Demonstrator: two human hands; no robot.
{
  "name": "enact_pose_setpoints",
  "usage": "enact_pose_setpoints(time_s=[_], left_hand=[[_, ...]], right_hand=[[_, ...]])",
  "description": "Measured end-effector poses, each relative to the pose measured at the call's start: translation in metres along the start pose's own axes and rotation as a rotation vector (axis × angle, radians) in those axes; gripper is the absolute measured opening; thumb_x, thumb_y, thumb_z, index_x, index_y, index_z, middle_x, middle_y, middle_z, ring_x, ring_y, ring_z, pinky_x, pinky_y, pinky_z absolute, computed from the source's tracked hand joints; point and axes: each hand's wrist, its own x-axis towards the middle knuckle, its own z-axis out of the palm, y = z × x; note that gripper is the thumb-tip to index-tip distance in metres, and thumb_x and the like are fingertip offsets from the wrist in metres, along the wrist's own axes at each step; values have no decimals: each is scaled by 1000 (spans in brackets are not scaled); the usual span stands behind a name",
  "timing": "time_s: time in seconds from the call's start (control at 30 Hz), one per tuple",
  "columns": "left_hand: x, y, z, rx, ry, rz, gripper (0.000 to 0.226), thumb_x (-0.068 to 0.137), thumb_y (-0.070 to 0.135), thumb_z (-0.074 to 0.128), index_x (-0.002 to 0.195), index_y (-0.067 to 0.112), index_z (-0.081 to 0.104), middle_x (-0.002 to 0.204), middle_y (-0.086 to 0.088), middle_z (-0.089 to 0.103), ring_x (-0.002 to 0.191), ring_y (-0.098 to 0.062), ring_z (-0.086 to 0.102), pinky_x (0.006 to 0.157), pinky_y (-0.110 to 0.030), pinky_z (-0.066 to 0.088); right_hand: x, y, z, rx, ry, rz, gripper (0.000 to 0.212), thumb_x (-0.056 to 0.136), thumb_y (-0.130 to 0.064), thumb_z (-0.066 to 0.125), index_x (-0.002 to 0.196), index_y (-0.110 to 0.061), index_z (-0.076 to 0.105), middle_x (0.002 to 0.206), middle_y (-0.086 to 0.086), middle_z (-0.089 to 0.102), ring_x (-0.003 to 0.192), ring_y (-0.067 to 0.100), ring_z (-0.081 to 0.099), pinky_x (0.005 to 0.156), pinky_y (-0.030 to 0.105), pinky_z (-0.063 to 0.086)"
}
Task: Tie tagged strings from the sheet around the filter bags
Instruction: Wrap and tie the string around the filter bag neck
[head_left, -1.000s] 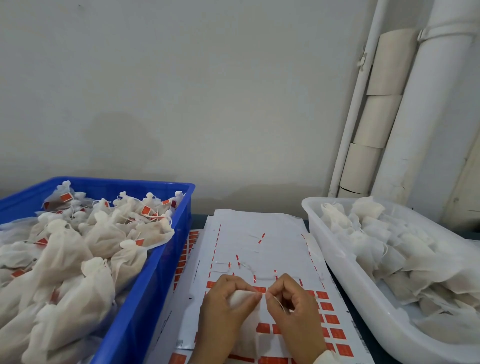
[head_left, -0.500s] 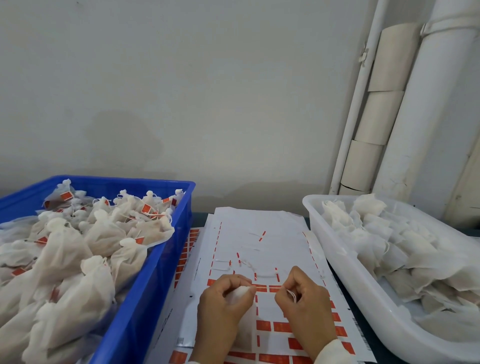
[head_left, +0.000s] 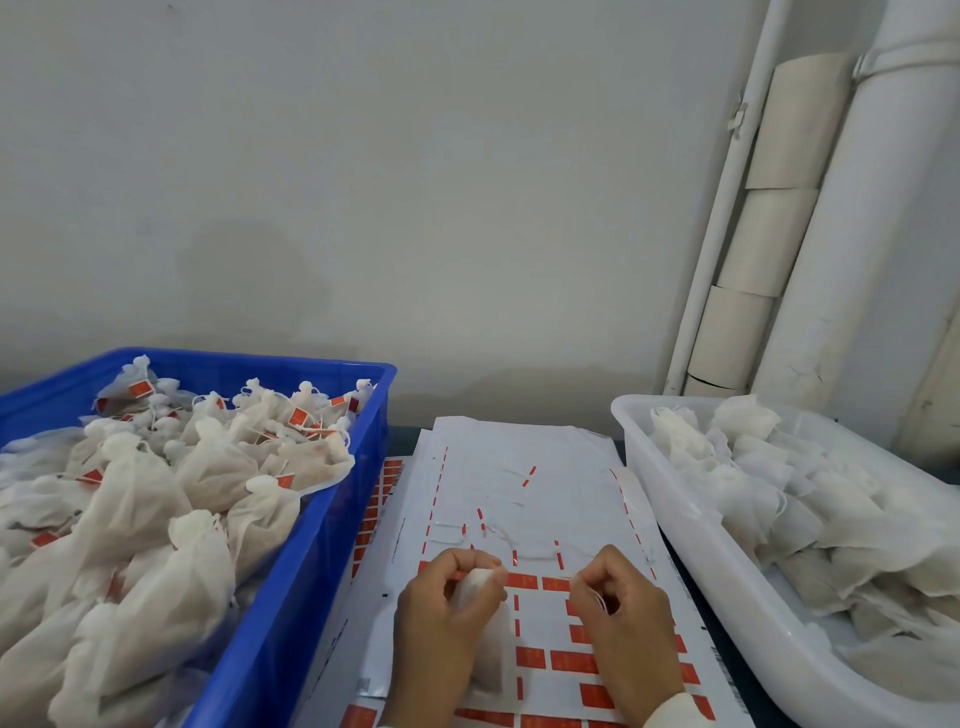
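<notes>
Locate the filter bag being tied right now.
Bottom centre of the head view: the filter bag is gripped in the left hand, over the sheet, between both tubs.

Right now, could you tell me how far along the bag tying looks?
Done: the blue crate is heaped with tied bags carrying red tags. In hand: the left hand grips one filter bag by its neck, while the right hand pinches a white string. Left: the white tub holds many untied bags, and the sheet keeps red tags in its near rows.
</notes>
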Motion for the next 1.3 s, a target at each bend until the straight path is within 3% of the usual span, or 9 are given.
enact_pose_setpoints(time_s=[0.1,0.3,0.4,0.57,0.73,0.87,1.07,1.2,1.3], left_hand=[[1,0,0,51,-53,-45,19,79,41,65,89,28,57,92,14,67,86,-11,62,87,-28,53],[2,1,2,128,-190,-198,47,71,44,74,106,36,44,104,21,47,95,-10,55,86,-24,50],[2,2,-1,186,-244,-195,40,75,47,69,106,38,45,107,20,50,94,-7,54,86,-21,50],[8,5,-9,158,-320,-180,19,75,51,65,81,39,53,85,26,56,77,-1,55,55,-2,40],[12,10,-15,-139,-418,-382,33,59,53,64,49,22,64,51,7,60,48,-6,58,51,-12,45],[13,14,-17,-506,-411,-542,26,57,37,70,58,11,65,46,-1,51,45,-10,51,54,-25,49],[11,12,-17,-661,-272,-405,20,72,37,65,79,23,77,59,2,59,63,-13,54,65,-24,48],[9,11,-13,-409,-179,-196,20,83,36,58,77,25,73,73,7,65,68,-2,63,55,-4,45],[5,9,-9,-184,-137,-18,24,74,48,55,69,29,68,74,6,70,74,-7,64,59,-7,47]], right_hand=[[1,0,-2,155,-10,39,17,89,-23,59,73,-18,54,64,-2,64,64,17,62,61,19,50],[3,1,-5,309,36,77,16,89,-19,58,74,-14,58,59,1,62,60,16,60,61,21,49],[4,5,-3,281,68,80,16,90,-19,58,74,-16,57,61,-2,64,60,16,61,64,23,50],[8,11,-1,223,147,100,18,89,-19,58,72,-17,57,59,-6,65,61,14,63,67,26,51],[8,12,1,200,141,112,18,89,-19,58,72,-17,56,57,-4,64,60,13,62,62,18,46],[6,12,4,129,65,55,18,89,-20,58,72,-20,55,57,-5,62,58,11,61,57,10,42],[0,10,5,-183,-209,-211,28,92,-21,54,71,-36,46,71,-16,61,71,6,58,69,9,45],[-1,5,3,-323,-358,-433,23,93,-14,51,82,-34,57,88,-25,57,85,0,50,81,4,38],[-1,-2,2,-345,-405,-578,20,88,-10,56,85,-28,65,90,-16,65,79,-5,45,76,6,37]])
